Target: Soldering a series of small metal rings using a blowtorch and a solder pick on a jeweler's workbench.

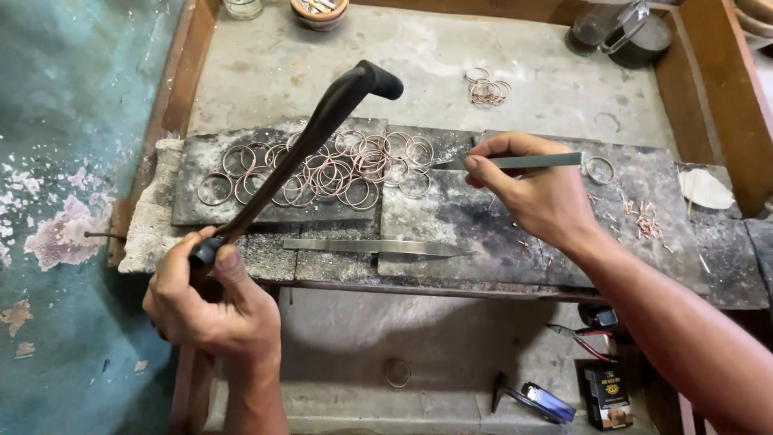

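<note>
1. The left hand (213,302) is clenched around the lower end of a long dark torch (310,141), whose bent nozzle rises up and to the right over the rings.
2. The right hand (539,193) grasps a pair of flat metal tweezers (515,162) between thumb and fingers; their tip points left toward the pile of rings.
3. A heap of thin copper-coloured rings (330,171) lies on the dark, sooty slabs (451,217) that top the desk (403,64), directly beneath the torch.
4. One single ring (599,170) lies apart, just right of the tweezers' rear end.
5. A smaller cluster of rings (487,89) sits farther back on the grey desk surface.
6. A long metal blade-like strip (374,246) lies flat along the slabs' front edge, between both hands.
7. Small copper-coloured scraps (642,219), possibly wire cuttings, are scattered right of the right wrist.
</note>
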